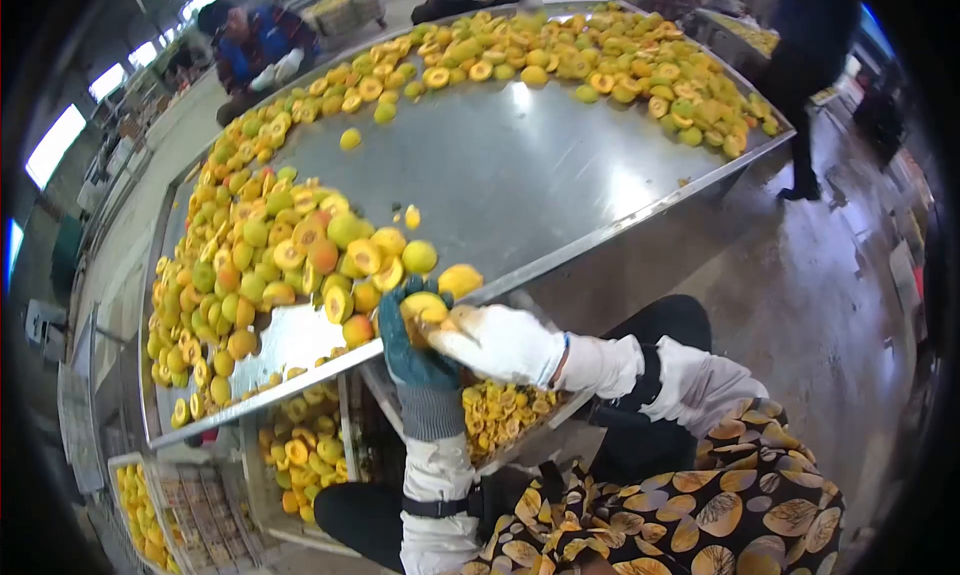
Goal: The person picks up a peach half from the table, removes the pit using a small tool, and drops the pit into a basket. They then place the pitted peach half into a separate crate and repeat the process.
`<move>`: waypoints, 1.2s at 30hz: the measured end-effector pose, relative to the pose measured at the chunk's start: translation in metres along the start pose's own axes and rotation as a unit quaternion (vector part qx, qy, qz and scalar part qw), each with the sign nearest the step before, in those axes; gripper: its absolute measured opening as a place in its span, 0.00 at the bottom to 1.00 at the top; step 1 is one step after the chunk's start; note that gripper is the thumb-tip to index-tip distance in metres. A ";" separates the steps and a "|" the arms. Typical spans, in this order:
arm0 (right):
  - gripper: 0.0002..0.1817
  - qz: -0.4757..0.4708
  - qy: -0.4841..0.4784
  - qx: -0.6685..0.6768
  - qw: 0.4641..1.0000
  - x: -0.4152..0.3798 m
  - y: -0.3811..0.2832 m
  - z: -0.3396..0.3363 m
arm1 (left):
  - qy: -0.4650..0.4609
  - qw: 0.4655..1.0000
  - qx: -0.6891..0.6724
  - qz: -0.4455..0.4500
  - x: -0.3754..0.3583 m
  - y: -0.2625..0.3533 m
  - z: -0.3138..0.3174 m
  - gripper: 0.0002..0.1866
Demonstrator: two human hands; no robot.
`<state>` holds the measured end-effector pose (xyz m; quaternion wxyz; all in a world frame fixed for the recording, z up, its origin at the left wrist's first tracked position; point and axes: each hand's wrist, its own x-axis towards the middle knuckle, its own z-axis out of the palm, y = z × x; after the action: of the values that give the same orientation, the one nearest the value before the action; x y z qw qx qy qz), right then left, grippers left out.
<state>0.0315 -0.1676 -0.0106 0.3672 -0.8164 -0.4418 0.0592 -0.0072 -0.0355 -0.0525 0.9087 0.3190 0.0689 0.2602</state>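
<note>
My left hand (402,340), in a dark green glove with a grey knit cuff, is closed around a yellow peach (425,308) at the near edge of the metal table. My right hand (505,343), in a white glove, comes in from the right with its fingers closed against that peach. Whatever those fingers may grip is hidden. Another yellow peach (460,280) lies on the table just beyond my hands. Beside my left hand is a heap of whole and halved peaches (300,245), some showing their pits.
The raised rim (600,237) of the metal table runs past my hands. Below it stand a crate of peach pieces (505,415), a crate of peach halves (310,450) and another crate (140,505) at left. Across the table sits a person (262,50); another stands (805,65) at right.
</note>
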 end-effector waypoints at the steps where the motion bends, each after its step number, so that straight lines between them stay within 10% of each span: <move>1: 0.19 -0.201 0.039 -0.199 0.958 0.000 0.007 0.002 | -0.094 0.972 0.193 0.094 -0.012 0.002 -0.008 0.21; 3: 0.16 -0.212 0.063 -0.238 0.946 -0.008 0.005 -0.002 | -0.078 0.995 0.056 0.004 -0.013 0.004 0.015 0.23; 4: 0.15 -0.177 0.078 -0.223 0.956 -0.006 0.017 0.015 | -0.029 0.993 -0.024 0.107 0.002 -0.038 0.000 0.26; 5: 0.19 -0.039 -0.008 -0.011 0.999 -0.005 0.006 0.004 | -0.052 0.993 -0.006 0.105 0.009 -0.058 -0.044 0.24; 6: 0.25 0.083 -0.035 0.062 0.994 -0.005 -0.003 -0.006 | -0.066 0.992 0.022 0.109 0.024 -0.074 -0.067 0.24; 7: 0.28 0.163 0.024 0.080 0.983 -0.012 -0.026 -0.026 | 0.040 0.898 0.308 0.312 -0.010 -0.053 0.028 0.21; 13: 0.28 0.131 0.056 0.090 0.986 -0.010 -0.018 -0.041 | -0.106 0.923 0.306 0.208 0.011 -0.026 -0.005 0.22; 15: 0.24 0.149 -0.012 0.196 0.969 -0.017 -0.035 -0.054 | -0.126 0.729 0.560 0.373 0.017 -0.009 -0.019 0.23; 17: 0.20 0.318 -0.122 0.434 0.834 -0.011 -0.030 -0.045 | -0.116 0.728 0.577 0.351 0.013 0.005 -0.009 0.23; 24: 0.25 0.254 -0.133 0.259 0.922 -0.014 -0.045 -0.060 | -0.121 0.887 0.367 0.254 -0.011 0.014 0.012 0.23; 26: 0.26 0.182 -0.097 0.173 0.963 -0.015 -0.039 -0.053 | -0.039 0.997 -0.065 -0.006 -0.009 0.017 0.017 0.22; 31: 0.26 0.106 0.010 0.032 0.994 -0.014 -0.021 -0.028 | -0.045 0.967 0.222 0.114 -0.023 0.010 0.032 0.21; 34: 0.19 0.080 0.026 0.005 0.996 -0.013 -0.022 -0.027 | -0.014 0.999 -0.022 0.018 -0.023 0.011 0.035 0.17; 36: 0.12 -0.164 0.057 -0.187 0.967 -0.013 -0.006 -0.019 | -0.090 0.878 0.415 0.220 -0.030 0.020 0.040 0.14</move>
<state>0.0281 -0.1859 0.0041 0.2378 -0.7889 -0.5509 -0.1323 -0.0294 -0.0596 -0.0100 0.6148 0.6958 0.0166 0.3710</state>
